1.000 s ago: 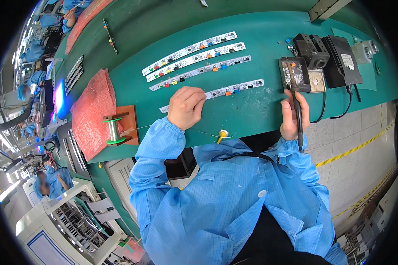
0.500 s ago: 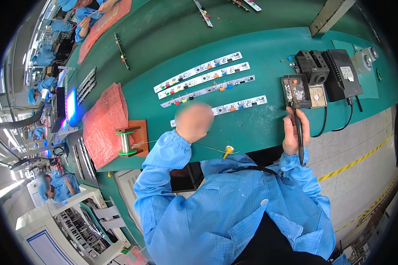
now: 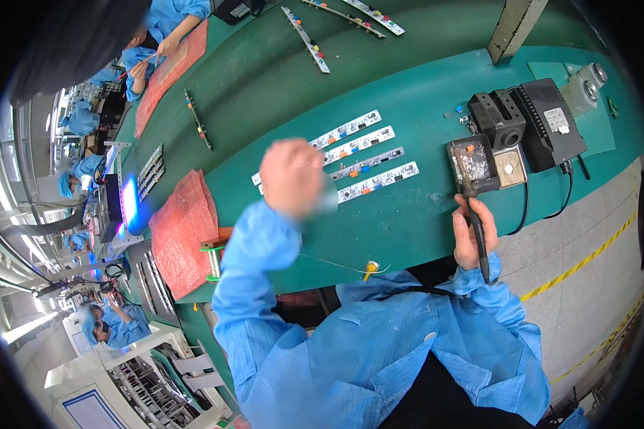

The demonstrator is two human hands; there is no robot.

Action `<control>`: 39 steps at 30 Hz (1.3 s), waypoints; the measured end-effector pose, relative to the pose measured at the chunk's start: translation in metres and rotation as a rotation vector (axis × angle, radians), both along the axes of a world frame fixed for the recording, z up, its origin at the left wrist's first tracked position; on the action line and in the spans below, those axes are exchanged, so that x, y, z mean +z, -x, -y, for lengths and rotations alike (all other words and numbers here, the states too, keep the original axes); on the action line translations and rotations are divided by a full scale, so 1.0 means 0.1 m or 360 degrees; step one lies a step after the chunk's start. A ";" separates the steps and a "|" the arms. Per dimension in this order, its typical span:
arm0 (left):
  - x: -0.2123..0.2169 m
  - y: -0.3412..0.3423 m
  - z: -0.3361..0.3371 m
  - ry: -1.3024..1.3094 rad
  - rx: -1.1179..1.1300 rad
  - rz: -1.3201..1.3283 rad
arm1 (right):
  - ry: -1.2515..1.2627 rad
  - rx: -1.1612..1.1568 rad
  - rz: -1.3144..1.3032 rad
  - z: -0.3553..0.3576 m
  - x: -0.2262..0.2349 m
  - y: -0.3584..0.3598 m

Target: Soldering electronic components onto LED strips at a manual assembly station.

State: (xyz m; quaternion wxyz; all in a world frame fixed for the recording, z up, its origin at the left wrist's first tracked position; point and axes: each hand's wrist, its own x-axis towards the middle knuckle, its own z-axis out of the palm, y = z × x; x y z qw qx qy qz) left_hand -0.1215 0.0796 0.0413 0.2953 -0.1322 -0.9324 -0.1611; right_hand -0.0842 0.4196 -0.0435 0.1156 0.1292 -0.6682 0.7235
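Four long, narrow white circuit-board strips w/ orange, blue & black parts (image 3: pixel 358 144) lie about parallel, running out to the R of the L hand (image 3: pixel 291 177), which hides much of their L portions. L hand is blurred, fingers look bent; can't tell if it's gripping anything. Vs. ½ sec ago: it's farther up over the strips, & the nearest strip (image 3: pixel 379 183), prev. set off by a wide gap, is now just beside the third.

R hand (image 3: pixel 472 232) is closed round a black pen-shaped soldering iron (image 3: pixel 482 252), same grip as before; iron's far end is over a dark, stained metal tray (image 3: pixel 483 171) just beyond the hand. Can't tell if it's touching. Farther past R hand: a black blocky stand (image 3: pixel 506 121) & a black rectangular box w/ pale label (image 3: pixel 549 118).

L of & below L hand: a green-rimmed wire spool (image 3: pixel 213 263), now partly behind the blue sleeve (image 3: pixel 257 243) (was in full view), next to a crumpled pink bubble-wrap sheet (image 3: pixel 184 239). Below & R of L hand, a small yellow-and-white knob (image 3: pixel 371 267) w/ thin wire by it.
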 end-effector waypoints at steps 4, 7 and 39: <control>-0.09 1.38 0.46 -0.0319 0.0622 0.0558 | -0.0053 -0.0039 -0.0117 0.01 0.02 0.03; -0.32 2.37 0.72 -0.0466 0.0964 0.0705 | -0.0066 -0.0069 -0.0128 0.01 0.03 0.03; -0.31 -1.02 -0.42 -0.0225 0.0132 0.0547 | 0.0040 -0.0174 -0.0224 0.03 -0.13 0.04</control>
